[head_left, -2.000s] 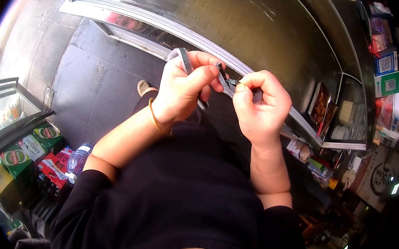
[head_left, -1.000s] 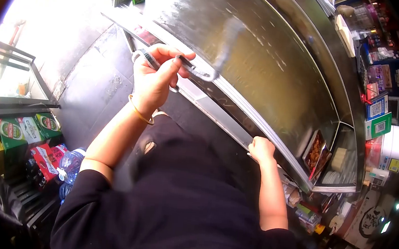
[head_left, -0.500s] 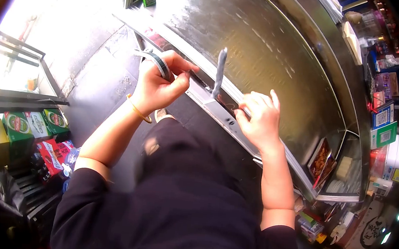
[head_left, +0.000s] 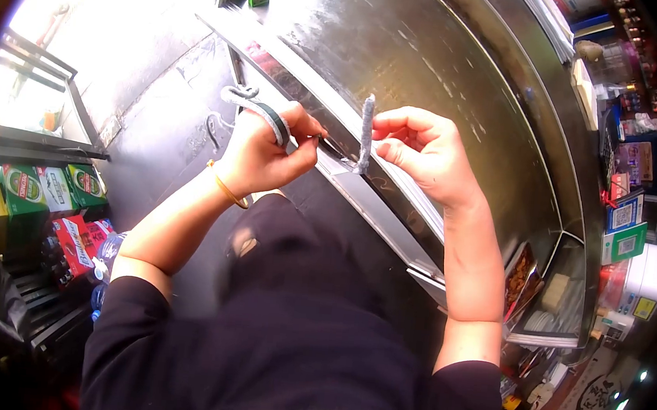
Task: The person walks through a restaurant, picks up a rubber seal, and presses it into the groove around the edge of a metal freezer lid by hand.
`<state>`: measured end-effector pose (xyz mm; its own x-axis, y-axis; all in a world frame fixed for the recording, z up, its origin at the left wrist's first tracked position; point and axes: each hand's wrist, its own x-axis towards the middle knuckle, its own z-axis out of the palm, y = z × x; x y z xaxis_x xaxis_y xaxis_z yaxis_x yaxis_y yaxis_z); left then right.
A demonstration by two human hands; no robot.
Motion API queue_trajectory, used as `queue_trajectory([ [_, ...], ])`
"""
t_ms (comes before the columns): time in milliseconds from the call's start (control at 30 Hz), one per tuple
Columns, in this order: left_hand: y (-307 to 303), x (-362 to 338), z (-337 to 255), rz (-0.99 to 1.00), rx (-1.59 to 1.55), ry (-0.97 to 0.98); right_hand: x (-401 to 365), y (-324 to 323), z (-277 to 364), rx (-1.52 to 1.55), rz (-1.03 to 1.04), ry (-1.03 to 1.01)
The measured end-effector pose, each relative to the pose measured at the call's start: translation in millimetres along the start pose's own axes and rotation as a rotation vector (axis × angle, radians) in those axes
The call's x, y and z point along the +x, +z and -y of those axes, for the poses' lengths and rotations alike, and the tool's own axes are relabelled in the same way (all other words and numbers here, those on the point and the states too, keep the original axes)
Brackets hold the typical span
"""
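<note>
far left there's the stacked green and red cartons (head_left: 33, 191) on the floor, nothing going on there. next over, the left hand (head_left: 258, 156), with a thin gold bangle (head_left: 226, 190) on its wrist, has barely shifted over the last second. it's closed up, with the roll of grey tape (head_left: 272, 118) looped over its fingers and the thumb and forefinger pinched together right at the front lip of the long shiny steel bench (head_left: 450, 67). can't make out what, if anything, is in that pinch.

just right of it, the short grey strip of tape (head_left: 365, 134) stands upright with its lower end down at the bench lip, same spot as half a second ago.

the real change is the right hand (head_left: 426, 155). half a second back it lay spread flat on the bench edge, right of the strip. now it's up off the steel, fingers curled, thumb and forefinger right beside the strip's upper half. honestly can't tell if they're touching it or just next to it.

my read: the bench edge is done with as a rest and the work has moved onto the strip itself, while the roll just sits parked on the other hand.

far right, the metal trays of food (head_left: 520, 276) sit untouched.
</note>
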<state>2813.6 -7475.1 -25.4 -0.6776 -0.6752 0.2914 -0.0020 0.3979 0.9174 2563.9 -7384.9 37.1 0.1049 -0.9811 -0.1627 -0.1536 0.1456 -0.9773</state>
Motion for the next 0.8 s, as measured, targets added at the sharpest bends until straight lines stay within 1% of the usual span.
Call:
queue_trajectory([
  [33,0.9,-1.4,6.9,-0.011,-0.052,-0.005,-1.1,-3.1,2.1,-0.055,0.009,-0.003],
  [133,9.9,1.2,22.0,-0.134,-0.102,0.094,3.9,5.2,4.1,0.015,-0.071,-0.127],
  [267,11.7,-0.1,26.1,-0.1,-0.098,0.115,21.7,3.9,0.1,-0.055,0.015,0.071],
  [300,11.9,0.7,26.2,-0.088,-0.113,0.122,27.9,3.8,-2.4,-0.034,-0.02,0.106],
  [333,11.7,1.4,25.9,-0.076,-0.127,0.13,35.2,-2.1,-2.5,-0.032,0.039,0.134],
  [400,3.4,1.5,21.4,0.019,-0.071,0.085,47.6,-13.2,-1.3,-0.026,0.159,0.188],
  [433,-1.3,1.1,19.0,0.066,-0.043,0.059,49.0,-12.6,1.7,-0.026,0.151,0.209],
  [533,-8.3,1.8,19.2,0.089,-0.018,0.066,50.8,-16.8,5.9,-0.086,0.141,0.176],
  [633,-4.8,0.7,6.5,-0.029,-0.277,-0.184,48.0,-17.8,10.1,-0.06,0.06,0.139],
  [700,-8.2,4.5,3.6,-0.065,-0.41,-0.276,46.7,-23.8,7.6,-0.063,0.01,0.122],
  [767,-11.9,8.9,3.6,-0.113,-0.501,-0.375,46.1,-31.9,-1.8,0.028,-0.079,0.084],
  [800,-11.6,9.1,11.6,-0.147,-0.646,-0.383,45.4,-34.6,-7.3,0.072,-0.122,0.066],
])
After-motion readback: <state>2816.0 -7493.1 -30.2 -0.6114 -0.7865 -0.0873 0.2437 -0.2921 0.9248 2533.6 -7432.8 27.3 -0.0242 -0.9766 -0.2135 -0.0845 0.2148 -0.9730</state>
